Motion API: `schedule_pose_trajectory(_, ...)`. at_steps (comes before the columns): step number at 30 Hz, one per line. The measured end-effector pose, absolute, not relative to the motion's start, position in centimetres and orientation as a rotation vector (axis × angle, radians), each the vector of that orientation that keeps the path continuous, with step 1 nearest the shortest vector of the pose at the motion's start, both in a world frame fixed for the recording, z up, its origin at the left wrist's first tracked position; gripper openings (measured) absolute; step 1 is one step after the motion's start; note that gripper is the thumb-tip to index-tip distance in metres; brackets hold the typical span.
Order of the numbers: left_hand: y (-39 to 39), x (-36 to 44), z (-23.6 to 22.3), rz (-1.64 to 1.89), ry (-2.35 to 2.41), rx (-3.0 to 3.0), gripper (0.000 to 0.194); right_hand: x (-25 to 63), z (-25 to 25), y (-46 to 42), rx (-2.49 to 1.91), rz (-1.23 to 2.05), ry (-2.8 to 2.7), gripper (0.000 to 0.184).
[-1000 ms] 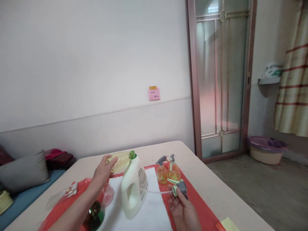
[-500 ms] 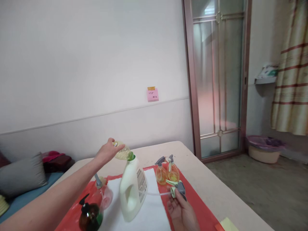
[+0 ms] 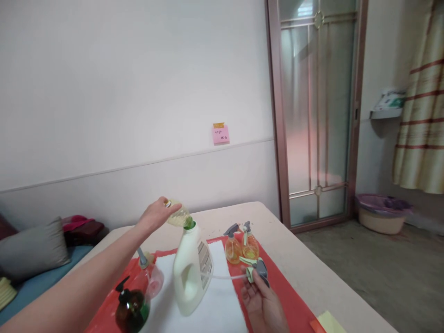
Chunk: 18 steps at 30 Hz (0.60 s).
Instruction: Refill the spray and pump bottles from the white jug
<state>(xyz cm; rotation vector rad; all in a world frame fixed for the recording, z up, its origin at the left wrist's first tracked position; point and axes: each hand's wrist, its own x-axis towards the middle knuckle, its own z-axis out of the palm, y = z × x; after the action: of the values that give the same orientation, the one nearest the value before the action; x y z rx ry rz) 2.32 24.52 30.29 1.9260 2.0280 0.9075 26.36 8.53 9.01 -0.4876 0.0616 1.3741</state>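
My left hand [image 3: 159, 213] is closed around a clear bottle [image 3: 178, 215] of pale yellow liquid. The bottle is tipped, its neck down at the green-rimmed mouth of a large pale green jug [image 3: 189, 273] with a handle. The jug stands upright on a white cloth [image 3: 222, 310]. To the right of it, my right hand [image 3: 262, 296] grips a grey and green spray head [image 3: 256, 270], whose clear dip tube stretches left toward the jug. Just beyond that hand stand two spray bottles of orange liquid, one [image 3: 233, 249] left of the other [image 3: 250, 247].
On the left are a brown pump bottle [image 3: 132, 310] and a pink spray bottle [image 3: 151, 277]. A red cloth [image 3: 287, 310] lies under the white one on the table [image 3: 333, 286]. Yellow paper [image 3: 329, 322] lies at the near right. Cushions [image 3: 31, 245] sit beyond the left edge.
The view has shifted slightly. Both hands keep their holds, and the bottle stays tipped at the jug's mouth.
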Motion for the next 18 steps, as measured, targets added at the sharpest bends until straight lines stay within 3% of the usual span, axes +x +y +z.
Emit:
schedule_pose_trajectory(4, 21.1, 0.3, 26.3, 1.169, 1.903, 1.622, 0.068, 26.4, 9.2, 8.4, -0.472, 1.38, 0.039, 0.038)
schedule_pose_trajectory(7, 17.2, -1.1, 20.6, 1.308, 1.735, 1.381, 0.057, 26.2, 9.2, 8.4, -0.47, 1.377, 0.028, 0.036)
schedule_pose_trajectory(9, 14.9, -1.6, 16.1, 1.411, 1.369, 0.917, 0.048, 26.1, 9.2, 8.5, -0.478, 1.369, 0.022, 0.034)
schedule_pose_trajectory(14, 11.9, -2.0, 7.7, 1.212, 1.053, 0.254, 0.03, 25.9, 9.7, 8.6, -0.495, 1.285, -0.008, 0.037)
schedule_pose_trajectory(18, 11.5, -1.9, 6.0, 1.247, 1.039, 0.227, 0.026, 25.7, 9.9, 8.4, -0.53, 1.265, 0.025, 0.04)
